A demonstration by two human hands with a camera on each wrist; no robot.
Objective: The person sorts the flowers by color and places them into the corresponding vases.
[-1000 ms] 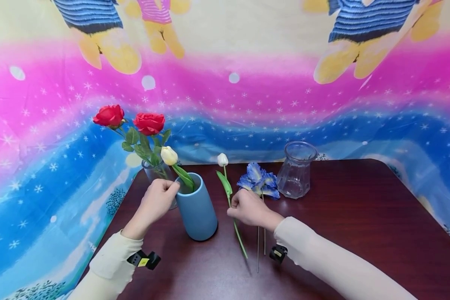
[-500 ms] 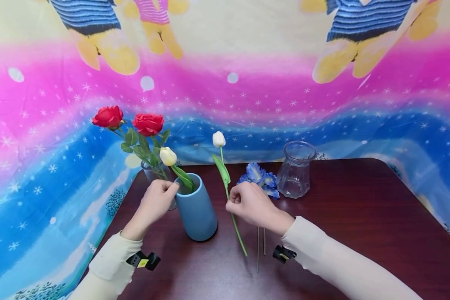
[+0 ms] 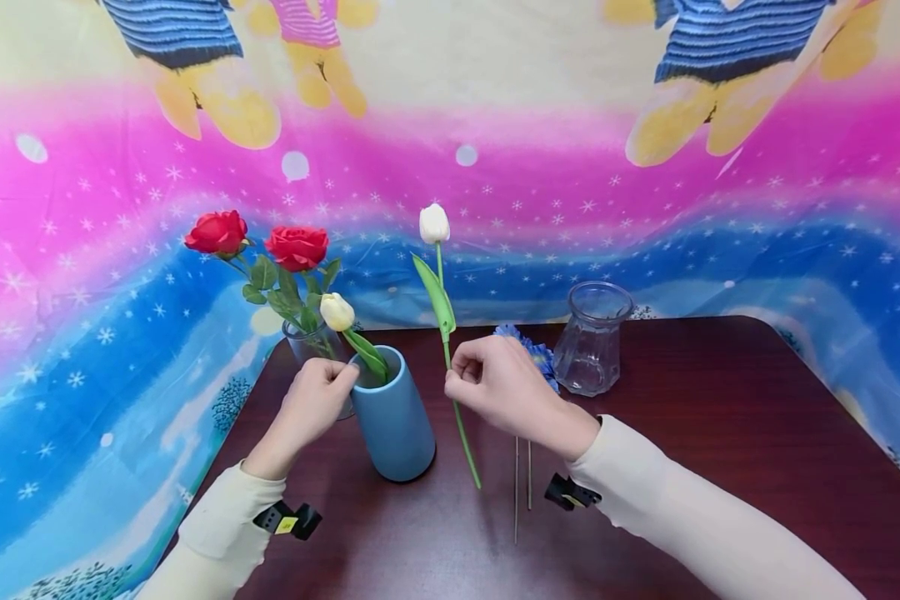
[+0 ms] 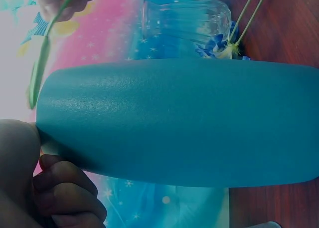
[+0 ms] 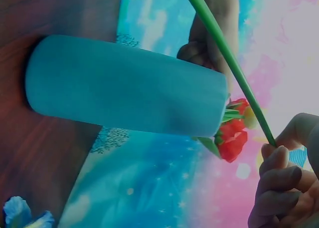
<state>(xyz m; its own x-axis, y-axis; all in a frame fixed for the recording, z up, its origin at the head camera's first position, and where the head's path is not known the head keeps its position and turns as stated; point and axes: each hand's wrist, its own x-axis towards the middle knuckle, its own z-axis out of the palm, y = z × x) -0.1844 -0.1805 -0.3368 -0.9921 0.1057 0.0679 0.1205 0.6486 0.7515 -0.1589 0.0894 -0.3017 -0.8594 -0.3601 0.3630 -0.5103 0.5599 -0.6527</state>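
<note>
My left hand (image 3: 317, 398) pinches the rim of a blue vase (image 3: 396, 425) between thumb and fingers. That vase stands upright on the table, and a cream tulip (image 3: 337, 312) leans out of its mouth. To its right, my right hand (image 3: 506, 383) pinches the green stem of a white tulip (image 3: 434, 223), held upright above the table. The stem's lower end hangs free below the fingers. In the right wrist view the tulip stem (image 5: 230, 61) slants across the vase (image 5: 124, 88). The left wrist view shows the vase's side (image 4: 174, 123) filling the middle.
Two red roses (image 3: 297, 248) stand in a clear glass vase behind the blue one. Blue flowers (image 3: 543, 360) lie on the table (image 3: 705, 450), partly hidden by my right hand, their thin stems (image 3: 516, 492) toward me. A clear glass vase (image 3: 591, 358) stands at the back right.
My right hand has lifted the white tulip from low over the table, moving up and slightly left. The left hand and the blue vase stay in place.
</note>
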